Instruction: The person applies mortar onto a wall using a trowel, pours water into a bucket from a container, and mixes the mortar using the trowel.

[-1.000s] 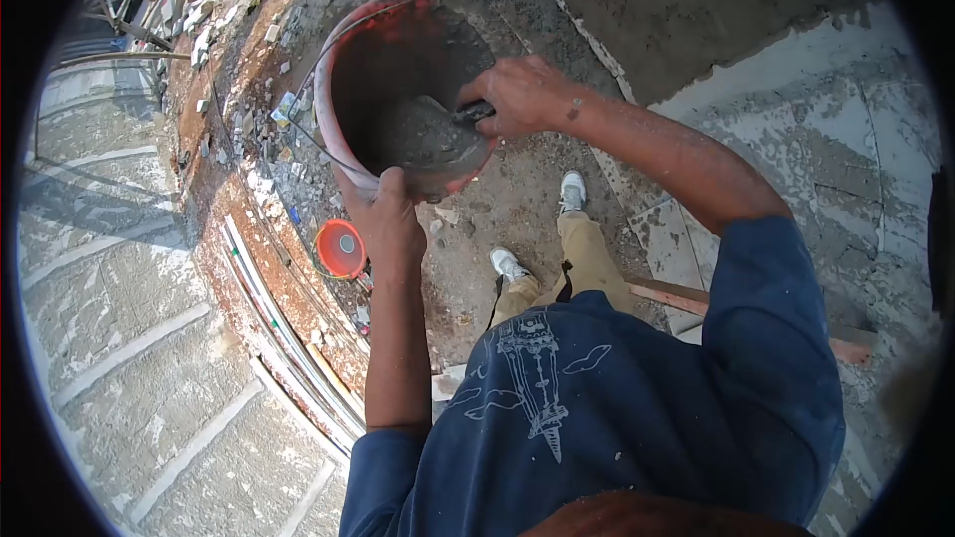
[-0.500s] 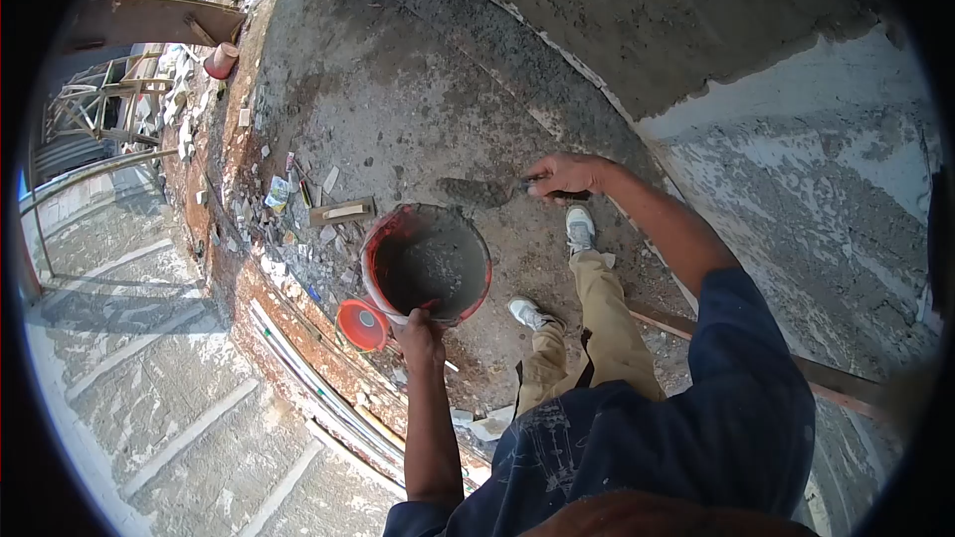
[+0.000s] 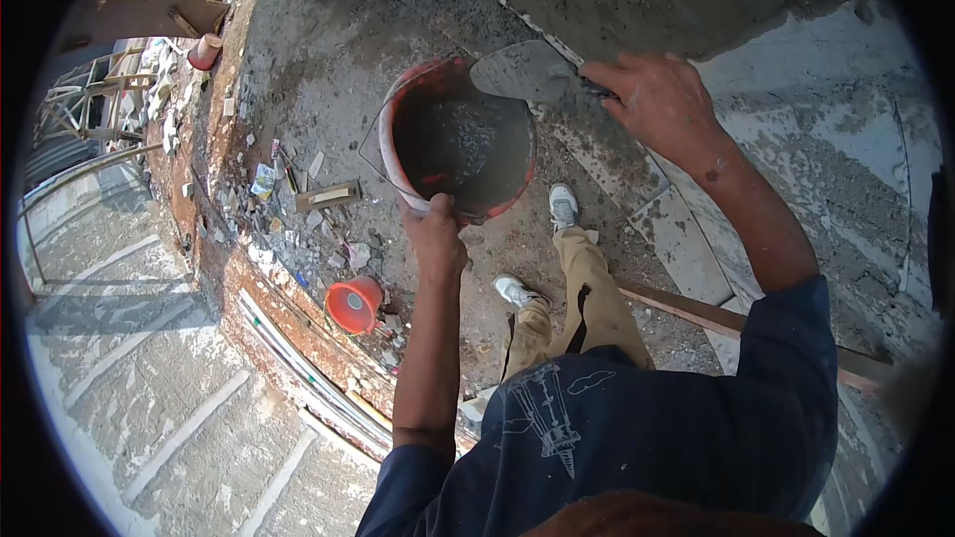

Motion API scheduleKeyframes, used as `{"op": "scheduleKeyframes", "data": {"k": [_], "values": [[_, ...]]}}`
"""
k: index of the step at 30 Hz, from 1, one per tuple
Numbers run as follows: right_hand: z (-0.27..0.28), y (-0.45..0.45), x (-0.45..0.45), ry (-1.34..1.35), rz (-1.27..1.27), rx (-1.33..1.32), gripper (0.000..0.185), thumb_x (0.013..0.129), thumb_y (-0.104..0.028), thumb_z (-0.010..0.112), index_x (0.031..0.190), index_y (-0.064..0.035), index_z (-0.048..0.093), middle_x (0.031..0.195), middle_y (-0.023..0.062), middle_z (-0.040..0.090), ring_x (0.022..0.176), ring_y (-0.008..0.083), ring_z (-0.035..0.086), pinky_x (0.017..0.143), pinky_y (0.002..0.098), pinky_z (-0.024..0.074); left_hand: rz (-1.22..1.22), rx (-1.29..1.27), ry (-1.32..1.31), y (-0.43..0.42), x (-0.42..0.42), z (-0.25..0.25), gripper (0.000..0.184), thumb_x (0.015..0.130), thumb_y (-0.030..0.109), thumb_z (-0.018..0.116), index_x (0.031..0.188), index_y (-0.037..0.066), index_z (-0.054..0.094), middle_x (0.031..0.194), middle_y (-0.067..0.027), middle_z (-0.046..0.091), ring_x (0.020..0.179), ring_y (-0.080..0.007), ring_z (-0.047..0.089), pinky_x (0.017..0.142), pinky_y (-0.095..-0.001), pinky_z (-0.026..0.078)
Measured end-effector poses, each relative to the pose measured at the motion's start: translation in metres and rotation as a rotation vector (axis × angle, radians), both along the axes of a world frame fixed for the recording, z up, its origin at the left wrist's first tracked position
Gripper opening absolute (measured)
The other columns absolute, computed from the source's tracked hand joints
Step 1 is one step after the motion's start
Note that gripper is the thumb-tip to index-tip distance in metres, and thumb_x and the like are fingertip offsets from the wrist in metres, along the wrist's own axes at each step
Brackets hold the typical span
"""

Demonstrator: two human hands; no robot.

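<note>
My left hand [image 3: 435,232] is closed on the near rim of a red bucket [image 3: 389,161], held up off the ground and tilted. Wet grey mortar [image 3: 466,144] lies inside it, and a thin wire handle hangs at its left side. In my right hand [image 3: 657,104], fingers wrapped round the handle, is a trowel [image 3: 527,72]. Its blade is smeared grey and reaches over the far right rim of the bucket. Whether the blade touches the rim I cannot tell.
An orange-red bucket [image 3: 353,305] sits on the ground below, near a wooden float [image 3: 328,196] and scattered rubble. A partly plastered wall [image 3: 766,80] rises on the right, with a wooden plank [image 3: 686,311] along its foot. Long pipes [image 3: 308,378] run at the left.
The bucket has come up and to the right in my left hand. My right hand has lifted the trowel from beyond the bucket to over its far right rim.
</note>
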State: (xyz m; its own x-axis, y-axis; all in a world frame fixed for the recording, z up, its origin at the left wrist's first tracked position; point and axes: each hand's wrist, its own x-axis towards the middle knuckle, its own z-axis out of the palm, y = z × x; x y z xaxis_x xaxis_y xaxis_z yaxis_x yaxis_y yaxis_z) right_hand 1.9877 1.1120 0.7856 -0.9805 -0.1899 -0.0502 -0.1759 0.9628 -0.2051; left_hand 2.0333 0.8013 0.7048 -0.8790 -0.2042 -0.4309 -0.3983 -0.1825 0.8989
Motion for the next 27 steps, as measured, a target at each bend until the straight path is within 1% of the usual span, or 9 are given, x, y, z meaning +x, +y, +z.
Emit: {"op": "scheduleKeyframes", "data": {"k": [4,7,9,12,15,21,23,26,27], "values": [[-0.019,-0.068,0.010,-0.200,0.139,0.113,0.034,0.083,-0.006,0.063,0.116,-0.0096,0.065,0.088,0.0119,0.067,0.086,0.0295,0.069,0.084,0.0429,0.0519,-0.051,-0.082,0.175,0.015,-0.024,0.021,0.054,0.078,-0.002,0.051,0.131,0.001,0.043,0.107,-0.0099,0.057,0.081,-0.0167,0.059,0.064,-0.0280,0.052],[0.017,-0.098,-0.002,-0.043,0.327,0.083,0.030,0.083,-0.007,0.064,0.112,-0.0090,0.065,0.088,0.0121,0.067,0.083,0.0286,0.069,0.083,0.0411,0.0528,-0.029,-0.103,0.206,0.014,-0.031,0.035,0.055,0.078,0.000,0.051,0.132,-0.002,0.043,0.109,-0.0099,0.055,0.090,-0.0170,0.056,0.073,-0.0284,0.050],[0.029,-0.103,-0.031,0.345,0.283,0.144,0.033,0.082,-0.012,0.066,0.116,-0.0110,0.066,0.085,0.0119,0.068,0.089,0.0285,0.071,0.084,0.0424,0.0541,-0.056,-0.180,0.240,0.010,-0.029,0.051,0.057,0.078,-0.001,0.050,0.134,-0.003,0.042,0.112,-0.0110,0.055,0.093,-0.0172,0.056,0.075,-0.0288,0.051],[0.029,-0.121,-0.082,-0.141,0.211,0.357,0.038,0.091,-0.032,0.061,0.124,-0.0129,0.062,0.113,0.0212,0.069,0.108,0.0339,0.066,0.096,0.0477,0.0495,-0.068,-0.289,0.373,0.005,-0.027,0.072,0.060,0.079,-0.003,0.049,0.138,-0.005,0.039,0.117,-0.0124,0.055,0.098,-0.0175,0.057,0.079,-0.0290,0.051],[0.018,-0.126,-0.085,-0.012,0.254,0.240,0.038,0.081,-0.016,0.070,0.118,-0.0135,0.068,0.091,0.0127,0.072,0.096,0.0286,0.071,0.086,0.0431,0.0542,-0.056,-0.268,0.419,-0.005,-0.026,0.081,0.063,0.079,-0.004,0.047,0.141,-0.006,0.037,0.123,-0.0141,0.055,0.103,-0.0185,0.057,0.085,-0.0284,0.049],[-0.064,-0.148,-0.083,-0.173,0.438,-0.361,0.041,0.077,-0.020,0.072,0.118,-0.0163,0.071,0.102,0.0108,0.074,0.095,0.0303,0.070,0.090,0.0428,0.0531,0.004,-0.318,0.383,-0.050,-0.018,0.064,0.065,0.081,-0.003,0.049,0.144,-0.008,0.033,0.129,-0.0169,0.053,0.107,-0.0211,0.058,0.089,-0.0269,0.048],[-0.064,-0.174,-0.067,-0.234,0.425,-0.381,0.041,0.078,-0.023,0.071,0.119,-0.0172,0.070,0.101,0.0127,0.074,0.097,0.0318,0.070,0.091,0.0444,0.0524,0.028,-0.400,0.286,-0.061,-0.010,0.058,0.063,0.083,-0.001,0.050,0.143,-0.007,0.034,0.129,-0.0174,0.053,0.107,-0.0220,0.059,0.088,-0.0280,0.050],[-0.090,-0.208,-0.044,-0.341,0.364,-0.556,0.043,0.081,-0.026,0.069,0.123,-0.0195,0.068,0.104,0.0187,0.072,0.098,0.0352,0.069,0.095,0.0448,0.0519,0.165,-0.274,0.029,-0.087,0.004,0.030,0.035,0.086,0.005,0.053,0.118,-0.008,0.050,0.113,-0.0150,0.061,0.082,-0.0198,0.067,0.070,-0.0310,0.057],[-0.092,-0.216,-0.037,-0.401,0.340,-0.555,0.044,0.081,-0.026,0.069,0.125,-0.0199,0.066,0.104,0.0189,0.071,0.100,0.0355,0.068,0.097,0.0459,0.0508,0.188,-0.239,-0.001,-0.097,0.008,0.018,0.035,0.087,0.006,0.052,0.119,-0.006,0.050,0.111,-0.0136,0.062,0.083,-0.0192,0.067,0.069,-0.0307,0.056]]}}
